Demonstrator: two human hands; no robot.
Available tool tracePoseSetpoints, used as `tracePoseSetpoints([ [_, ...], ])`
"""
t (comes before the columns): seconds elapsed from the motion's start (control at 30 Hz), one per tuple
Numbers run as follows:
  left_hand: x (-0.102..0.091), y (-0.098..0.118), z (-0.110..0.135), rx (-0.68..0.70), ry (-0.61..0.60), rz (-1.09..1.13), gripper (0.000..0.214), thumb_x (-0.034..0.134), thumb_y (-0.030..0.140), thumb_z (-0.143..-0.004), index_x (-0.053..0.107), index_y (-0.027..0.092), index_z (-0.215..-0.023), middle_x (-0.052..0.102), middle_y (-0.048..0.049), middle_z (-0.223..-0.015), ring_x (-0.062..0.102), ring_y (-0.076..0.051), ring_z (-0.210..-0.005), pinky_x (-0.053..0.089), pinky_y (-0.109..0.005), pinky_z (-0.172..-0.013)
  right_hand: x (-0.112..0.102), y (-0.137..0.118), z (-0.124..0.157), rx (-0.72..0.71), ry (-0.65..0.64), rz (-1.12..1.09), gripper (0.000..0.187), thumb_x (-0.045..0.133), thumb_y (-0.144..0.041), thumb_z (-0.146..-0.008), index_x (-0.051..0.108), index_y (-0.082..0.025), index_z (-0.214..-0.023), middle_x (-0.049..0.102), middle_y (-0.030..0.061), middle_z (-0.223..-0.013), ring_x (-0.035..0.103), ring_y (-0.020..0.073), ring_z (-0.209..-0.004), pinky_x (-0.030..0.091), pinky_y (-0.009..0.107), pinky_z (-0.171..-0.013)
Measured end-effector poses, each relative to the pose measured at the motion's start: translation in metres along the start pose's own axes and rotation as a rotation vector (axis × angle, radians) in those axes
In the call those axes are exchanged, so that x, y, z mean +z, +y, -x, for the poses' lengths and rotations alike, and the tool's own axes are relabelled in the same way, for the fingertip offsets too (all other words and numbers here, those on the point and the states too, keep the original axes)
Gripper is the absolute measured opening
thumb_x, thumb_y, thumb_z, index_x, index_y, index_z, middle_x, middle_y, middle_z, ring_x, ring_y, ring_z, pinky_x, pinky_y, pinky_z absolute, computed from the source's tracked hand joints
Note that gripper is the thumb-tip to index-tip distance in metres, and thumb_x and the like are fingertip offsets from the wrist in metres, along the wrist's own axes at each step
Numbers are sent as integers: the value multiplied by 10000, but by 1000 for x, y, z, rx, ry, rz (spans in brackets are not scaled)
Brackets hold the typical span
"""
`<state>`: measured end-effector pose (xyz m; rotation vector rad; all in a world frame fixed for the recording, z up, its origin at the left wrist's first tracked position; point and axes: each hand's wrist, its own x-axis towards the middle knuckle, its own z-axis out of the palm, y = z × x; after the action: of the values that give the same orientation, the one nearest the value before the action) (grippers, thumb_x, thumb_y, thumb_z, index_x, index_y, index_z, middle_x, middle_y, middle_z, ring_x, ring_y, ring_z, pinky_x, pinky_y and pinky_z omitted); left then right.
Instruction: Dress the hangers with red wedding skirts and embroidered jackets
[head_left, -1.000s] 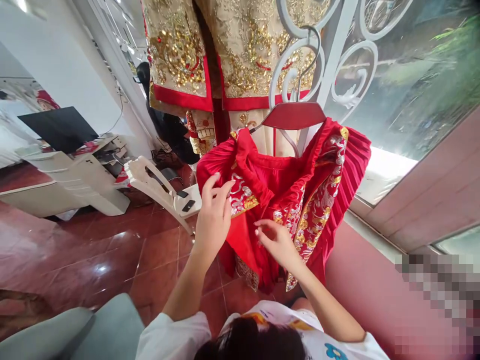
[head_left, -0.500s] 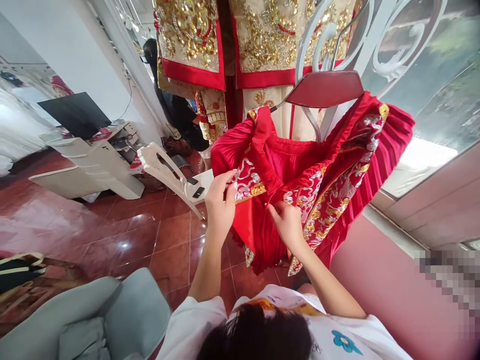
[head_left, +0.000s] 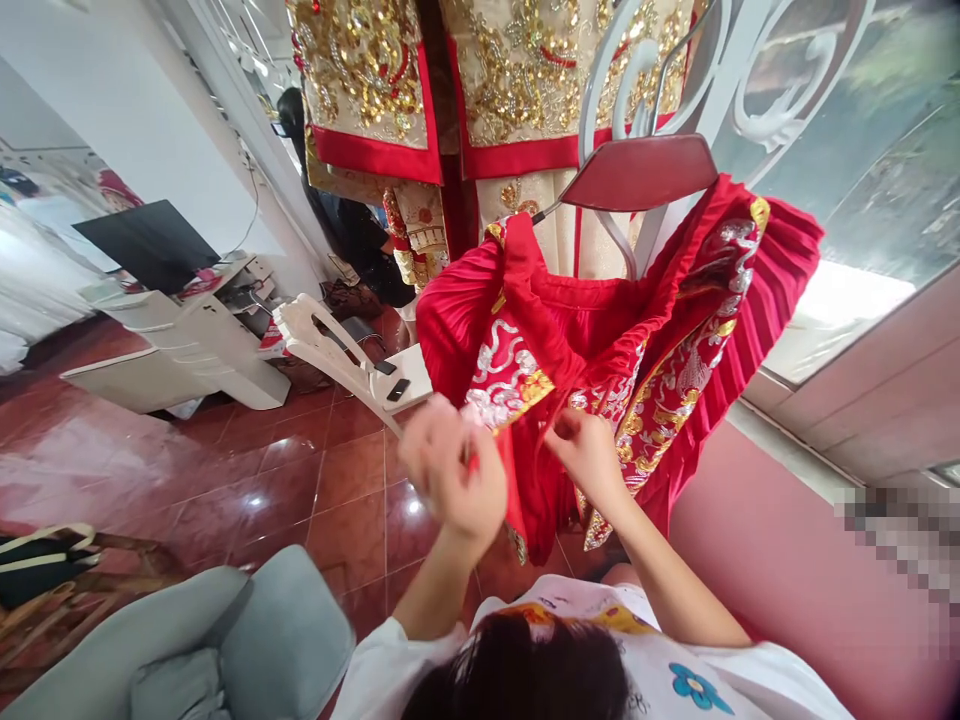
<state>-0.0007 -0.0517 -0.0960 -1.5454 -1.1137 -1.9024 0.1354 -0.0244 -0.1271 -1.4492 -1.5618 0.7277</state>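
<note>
A red pleated skirt with gold and silver embroidery hangs from a red hanger hooked on a white scrolled window grille. My left hand is smeared by motion at the skirt's lower left edge, below an embroidered panel; its fingers look curled by the red cloth. My right hand is closed, pinching the embroidered front edge of the skirt near its middle. Behind the skirt hangs a cream and gold sequinned robe with red trim.
A white plastic chair with two phones on its seat stands left of the skirt. A white desk with a dark monitor is further left. A grey sofa sits at lower left. Pink wall and window sill are on the right.
My left hand has dropped from the embroidered panel's top edge down and toward me, now blurred. My right hand stays pinched on the skirt's front edge. The view barely shifted.
</note>
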Motion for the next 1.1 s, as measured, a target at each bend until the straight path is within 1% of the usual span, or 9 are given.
tracePoseSetpoints([
  [0.07,-3,20,27,-26,-171,128,429,585,35,-760,533,237,-1135,585,-82,-1019,603,-196,-998,546,-342,-818,-9,1,7,76,-119,-300,165,621,-289,-627,557,-161,-544,529,-5,-507,436,93,-479,321,222,-496],
  [0.23,11,26,82,-174,-599,-47,432,605,190,-740,493,133,-1153,504,-219,-1254,468,-360,-1202,435,-561,-949,-28,3,15,328,-206,-695,232,728,-341,-519,604,-150,-564,482,-32,-429,344,54,-389,243,196,-400],
  [0.33,24,17,89,-165,-662,-157,425,679,270,-698,531,147,-1077,585,-198,-1153,516,-381,-1119,429,-573,-897,-36,1,19,336,-214,-651,257,724,-356,-538,571,-151,-518,455,-34,-396,318,46,-375,199,197,-388],
  [0.43,31,13,88,-138,-715,-184,71,609,194,-763,575,193,-825,653,-122,-882,603,-296,-906,464,-456,-784,-40,0,20,283,-263,-521,323,685,-386,-612,515,-153,-466,413,-41,-374,275,36,-375,164,199,-386],
  [0.6,40,5,92,-143,-762,-163,236,486,114,-828,515,202,-610,601,-56,-620,580,-204,-615,423,-334,-600,-39,2,15,359,-391,-656,342,688,-465,-626,576,-149,-557,381,-59,-343,240,33,-333,135,196,-371],
  [0.73,50,-4,98,-241,-769,-134,250,490,177,-879,555,183,-638,634,-60,-631,605,-182,-594,427,-295,-568,-46,-12,6,329,-259,-809,327,688,-456,-626,592,-145,-596,415,-58,-373,212,20,-320,158,195,-366],
  [0.83,51,-6,99,-286,-754,-104,206,523,258,-885,600,174,-714,661,-67,-660,635,-190,-618,466,-297,-584,-55,-23,1,222,-151,-649,296,620,-409,-669,545,-157,-533,442,-38,-390,267,37,-332,182,204,-371],
  [0.97,43,1,96,-441,-702,51,210,602,297,-841,609,183,-1017,719,-83,-813,685,-203,-712,534,-314,-650,-53,-15,2,89,-107,-188,315,542,-335,-737,495,-160,-480,462,-8,-421,355,69,-404,251,220,-433],
  [1.1,35,7,90,-375,-725,129,159,484,208,-899,632,196,-957,726,-78,-827,688,-186,-711,536,-298,-640,-39,5,10,4,-3,91,288,525,-372,-807,601,-144,-648,556,19,-536,427,101,-488,294,236,-493],
])
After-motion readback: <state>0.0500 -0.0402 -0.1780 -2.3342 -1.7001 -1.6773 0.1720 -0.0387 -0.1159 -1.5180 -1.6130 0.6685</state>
